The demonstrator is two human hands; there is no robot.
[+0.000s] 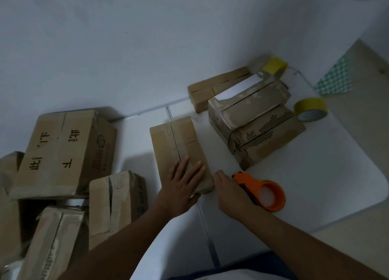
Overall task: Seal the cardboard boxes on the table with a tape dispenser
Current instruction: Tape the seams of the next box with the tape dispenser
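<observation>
The left hand (181, 192) lies flat with fingers straight and spread on the near end of a narrow cardboard box (181, 151), thumb against its near edge. Just right of that box's near corner, the right hand (232, 194) has its fingers curled round the handle of the orange tape dispenser (266, 192), which rests on the white table (326, 174). The box lies near the table's middle, its top seam running far to near. Far right stand three more boxes (252, 119) with two yellow tape rolls (310, 109). Larger cartons (63, 153) crowd the left side.
</observation>
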